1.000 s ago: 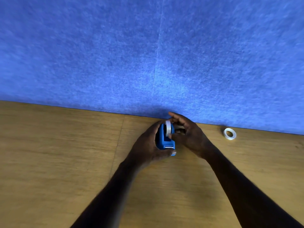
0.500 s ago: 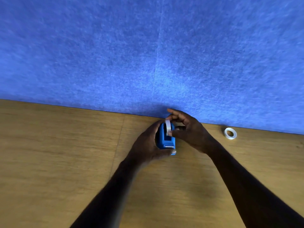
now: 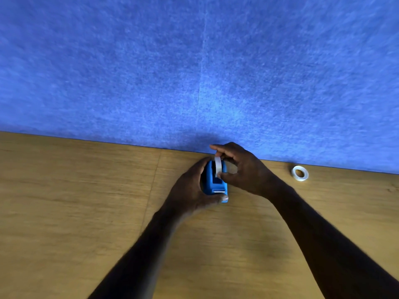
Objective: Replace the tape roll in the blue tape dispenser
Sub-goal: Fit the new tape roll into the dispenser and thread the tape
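Note:
The blue tape dispenser [image 3: 212, 184] stands on the wooden table near the blue wall. My left hand [image 3: 190, 190] wraps around its left side and front, thumb under the cutter end. A white tape roll [image 3: 218, 166] stands on edge in the dispenser's slot. My right hand [image 3: 241, 169] pinches this roll from the right, one finger over its top and the thumb at its lower front. A second white tape roll [image 3: 300, 173] lies flat on the table to the right, apart from both hands.
The wooden table [image 3: 86, 201] runs under both arms, with a seam [image 3: 153, 186] left of the dispenser. A blue felt wall [image 3: 194, 72] rises right behind the dispenser and fills the upper half of the view.
My right hand has raised its fingers over the top of the roll in the dispenser. The left hand and the dispenser have held still.

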{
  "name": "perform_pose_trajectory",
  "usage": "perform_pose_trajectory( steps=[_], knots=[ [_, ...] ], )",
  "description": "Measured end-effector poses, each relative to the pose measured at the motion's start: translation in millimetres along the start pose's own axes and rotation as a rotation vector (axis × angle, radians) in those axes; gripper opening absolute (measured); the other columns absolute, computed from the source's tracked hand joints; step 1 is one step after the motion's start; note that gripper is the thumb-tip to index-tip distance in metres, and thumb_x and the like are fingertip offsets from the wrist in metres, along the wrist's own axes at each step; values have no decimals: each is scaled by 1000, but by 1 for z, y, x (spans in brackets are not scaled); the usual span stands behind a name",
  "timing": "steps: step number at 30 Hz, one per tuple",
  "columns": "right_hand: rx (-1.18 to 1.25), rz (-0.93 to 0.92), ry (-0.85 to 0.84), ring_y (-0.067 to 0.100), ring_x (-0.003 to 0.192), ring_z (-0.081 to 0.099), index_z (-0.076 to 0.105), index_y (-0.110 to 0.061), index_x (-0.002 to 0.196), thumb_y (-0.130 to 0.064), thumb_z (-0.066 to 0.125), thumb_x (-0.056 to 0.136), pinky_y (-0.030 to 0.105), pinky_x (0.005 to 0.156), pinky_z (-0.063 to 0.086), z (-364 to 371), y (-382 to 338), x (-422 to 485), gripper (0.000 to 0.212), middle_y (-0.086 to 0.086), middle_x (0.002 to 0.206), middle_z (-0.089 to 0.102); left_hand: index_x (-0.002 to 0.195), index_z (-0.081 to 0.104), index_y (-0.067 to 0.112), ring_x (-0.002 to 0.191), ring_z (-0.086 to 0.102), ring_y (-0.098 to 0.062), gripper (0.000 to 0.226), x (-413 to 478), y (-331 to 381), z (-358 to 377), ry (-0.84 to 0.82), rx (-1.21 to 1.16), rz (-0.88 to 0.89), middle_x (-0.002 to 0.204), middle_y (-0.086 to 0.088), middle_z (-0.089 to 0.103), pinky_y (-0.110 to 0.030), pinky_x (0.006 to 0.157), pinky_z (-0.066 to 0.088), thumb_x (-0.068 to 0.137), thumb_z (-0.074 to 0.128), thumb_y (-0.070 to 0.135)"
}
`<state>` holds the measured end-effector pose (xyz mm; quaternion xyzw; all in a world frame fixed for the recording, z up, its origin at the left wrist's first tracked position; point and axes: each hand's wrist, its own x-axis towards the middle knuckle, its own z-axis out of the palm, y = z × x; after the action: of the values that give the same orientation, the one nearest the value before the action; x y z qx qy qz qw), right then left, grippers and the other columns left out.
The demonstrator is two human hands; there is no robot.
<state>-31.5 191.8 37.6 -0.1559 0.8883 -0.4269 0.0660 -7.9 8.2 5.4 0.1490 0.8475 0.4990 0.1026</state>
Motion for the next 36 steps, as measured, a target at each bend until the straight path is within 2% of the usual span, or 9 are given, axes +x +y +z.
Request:
perform_pose_trajectory(
  steps=[5,10,15,22,25,28,30,32,36],
  knots=[
    [-34,21,-12,0,115,53,44,-37,137,-15,75,78,23,100,46,-2,2,0,70,-15,116,54,140,37,45,107,50,24,89,-1,-1,1,-2,-2,1,113,39,55,4,81,37,65,86,40],
    [1,74,-9,-8,109,55,38,-39,140,-15,79,74,10,92,44,-2,3,-1,82,-25,110,58,140,39,42,105,49,26,88,0,0,0,0,17,9,113,39,54,6,80,36,66,85,39],
    [-25,90,3,-6,111,56,31,-41,143,-21,82,71,5,89,40,-3,6,-1,91,-17,117,64,136,40,46,107,52,21,85,0,2,0,4,20,19,115,36,56,3,81,38,65,86,37],
    [-111,39,-8,-8,113,49,27,-39,145,-16,75,77,1,87,37,2,3,-4,87,-21,118,53,140,40,42,113,54,14,88,-1,1,0,-11,-8,17,126,27,58,-3,88,42,66,87,37],
    [-138,14,6,-7,115,46,27,-37,146,-18,76,77,1,89,33,4,2,-6,86,-18,122,52,136,40,51,113,50,19,87,-2,2,-1,-11,-27,18,123,34,56,1,86,39,65,88,37],
    [-99,29,53,-2,117,48,34,-30,144,-22,78,77,8,95,37,4,0,-8,80,-11,126,53,124,36,65,113,49,22,72,-4,6,-2,2,-33,18,118,42,54,1,86,39,72,81,43],
    [-85,23,101,4,116,53,48,-24,136,-25,77,78,24,98,46,1,0,-9,65,-5,124,57,135,41,52,116,52,15,59,-3,6,-1,28,-52,27,125,31,57,-6,92,43,82,69,48],
    [-122,-1,118,7,108,58,60,-21,122,-25,74,81,34,94,51,-1,-1,-9,44,-3,115,63,139,46,38,117,56,8,46,-2,3,0,54,-61,53,130,21,60,-13,94,46,94,58,43],
    [-136,-1,133,8,100,61,68,-21,111,-24,74,81,35,89,53,-1,-2,-9,31,-3,106,66,135,52,32,107,63,2,35,0,4,1,84,-40,92,122,15,65,-17,86,51,101,51,34]
  ],
)
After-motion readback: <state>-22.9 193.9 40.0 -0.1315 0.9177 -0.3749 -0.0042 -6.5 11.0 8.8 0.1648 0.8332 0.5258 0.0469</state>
